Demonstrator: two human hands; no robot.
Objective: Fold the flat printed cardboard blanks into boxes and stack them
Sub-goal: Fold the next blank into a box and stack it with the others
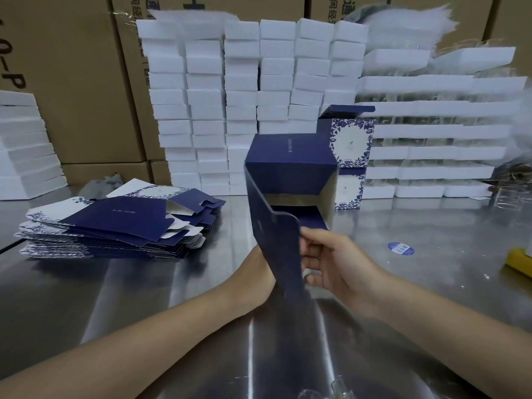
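On the steel table [403,283], the pile of flat blanks [115,226] lies at nine o'clock; two finished boxes [352,162] stand stacked at one o'clock. The half-formed box [290,171] hangs at centre, its long flap [276,249] pinched by the right hand [334,263]: forced, it may crease off its score. The left hand [259,269] sits behind the flap, grip unreadable; slack there, the shell could collapse.
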